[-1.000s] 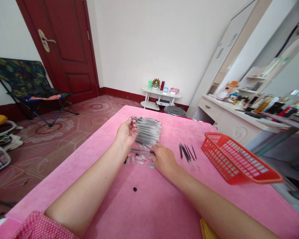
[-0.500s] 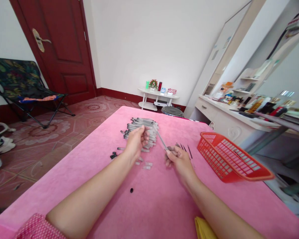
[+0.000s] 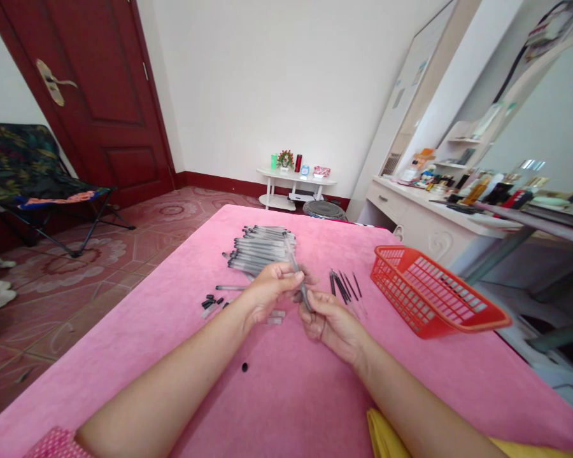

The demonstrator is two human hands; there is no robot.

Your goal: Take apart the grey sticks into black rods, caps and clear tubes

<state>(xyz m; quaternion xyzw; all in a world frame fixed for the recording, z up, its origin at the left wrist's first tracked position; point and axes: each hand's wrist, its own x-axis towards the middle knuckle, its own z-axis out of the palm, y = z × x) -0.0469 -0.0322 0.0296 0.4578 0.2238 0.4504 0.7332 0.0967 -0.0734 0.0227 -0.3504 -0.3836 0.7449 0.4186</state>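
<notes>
A grey, translucent pen point(image 3: 293, 261) is held slantwise between both hands above the pink cloth. Fingers of my left hand point(image 3: 273, 289) pinch it around its middle. At its lower end my right hand point(image 3: 332, 321) grips it, fingers closed. Beyond my left hand lies a pile of similar pens point(image 3: 260, 245) with dark ends. One separate pen point(image 3: 229, 288) lies just nearer than the pile. Small black pieces point(image 3: 209, 300) and clear caps point(image 3: 275, 317) are scattered about my left wrist. Right of my hands, several thin dark refills point(image 3: 344, 286) lie loosely side by side.
A red plastic basket point(image 3: 439, 292) stands at the table's right side. The pink cloth point(image 3: 277, 413) covers the table. One black piece point(image 3: 244, 367) lies near the front, and yellow fabric point(image 3: 386, 439) at the front edge. A dresser point(image 3: 424, 216) stands beyond the basket.
My left hand has come right and down from beside the pile and taken hold of the pen. My right hand has shifted slightly left, still holding it. The view has turned a little.
</notes>
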